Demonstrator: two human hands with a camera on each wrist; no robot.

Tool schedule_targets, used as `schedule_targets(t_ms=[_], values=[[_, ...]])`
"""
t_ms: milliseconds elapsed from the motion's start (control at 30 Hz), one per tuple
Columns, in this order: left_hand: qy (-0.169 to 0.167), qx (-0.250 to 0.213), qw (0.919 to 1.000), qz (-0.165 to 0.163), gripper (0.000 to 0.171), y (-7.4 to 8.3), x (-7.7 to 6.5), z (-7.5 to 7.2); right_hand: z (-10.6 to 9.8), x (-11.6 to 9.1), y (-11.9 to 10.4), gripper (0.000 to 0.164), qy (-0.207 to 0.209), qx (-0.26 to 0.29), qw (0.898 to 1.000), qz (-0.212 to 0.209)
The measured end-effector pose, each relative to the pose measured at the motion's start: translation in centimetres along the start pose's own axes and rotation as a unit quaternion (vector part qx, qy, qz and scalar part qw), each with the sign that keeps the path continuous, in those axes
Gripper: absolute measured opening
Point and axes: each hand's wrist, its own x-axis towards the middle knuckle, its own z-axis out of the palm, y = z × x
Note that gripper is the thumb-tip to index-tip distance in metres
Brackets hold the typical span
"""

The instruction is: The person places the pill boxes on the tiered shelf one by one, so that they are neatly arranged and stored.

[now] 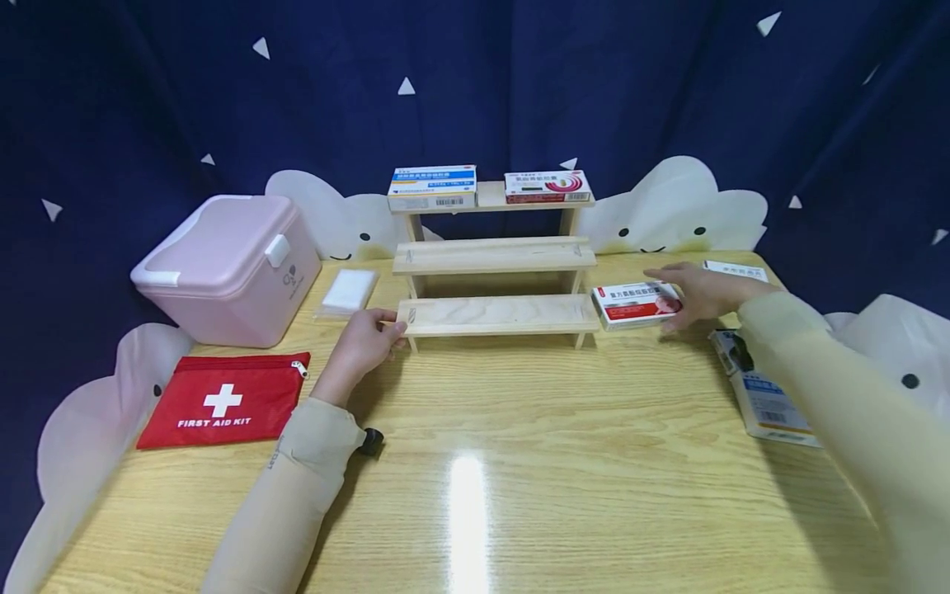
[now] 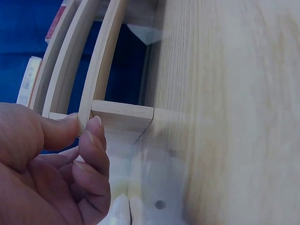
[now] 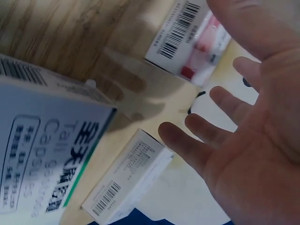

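My left hand [image 1: 367, 340] pinches the left end of the lowest board of a three-tier wooden shelf [image 1: 497, 312]. In the left wrist view the thumb and fingertips of this hand [image 2: 61, 164] meet at the board's end. My right hand [image 1: 701, 293] is spread over the right end of a red-and-white medicine box [image 1: 634, 304] beside the shelf. The right wrist view shows that hand [image 3: 253, 145] with fingers apart and nothing gripped. Below its fingertips lies a slim white box [image 3: 126, 176], and a larger capsule box [image 3: 47, 145] is close by.
On the top tier sit a blue-and-white medicine box [image 1: 433, 188] and a white-and-red one [image 1: 549, 186]. Leftward are a pink case [image 1: 230, 268], a red first aid pouch [image 1: 226, 400] and a white packet [image 1: 349, 290]. More boxes, including a blue-and-white one [image 1: 775, 408], stand under the right forearm.
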Motion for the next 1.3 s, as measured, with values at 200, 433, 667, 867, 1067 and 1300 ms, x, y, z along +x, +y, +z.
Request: schedule_targets(t_ms=[200, 433, 667, 867, 1067, 1300], values=[[0.002, 0.006, 1.0000, -0.003, 0.037, 0.1, -0.1, -0.1, 0.5, 0.9, 0.0, 0.113, -0.006, -0.009, 1.000, -0.023], [-0.005, 0.010, 0.9998, -0.013, 0.038, -0.2, 0.0, 0.0, 1.1, 1.6, 0.3, 0.097, 0.004, -0.018, 1.000, -0.012], [0.000, 0.017, 0.9999, 0.000, 0.038, 0.0, 0.1, -0.1, 1.0, 1.6, 0.0, 0.095, 0.015, -0.010, 1.000, 0.007], [-0.003, 0.009, 0.9999, -0.008, 0.037, 0.3, -0.2, -0.1, 1.0, 1.4, -0.4, 0.095, 0.016, -0.008, 1.000, 0.004], [0.000, 0.015, 0.9999, -0.004, 0.037, 0.2, -0.1, -0.1, 1.1, 1.4, -0.8, 0.095, 0.021, -0.011, 1.000, 0.013], [0.002, 0.014, 0.9999, -0.004, 0.037, 0.1, 0.1, 0.0, 1.2, 1.6, -0.8, 0.096, 0.024, -0.009, 1.000, 0.016]])
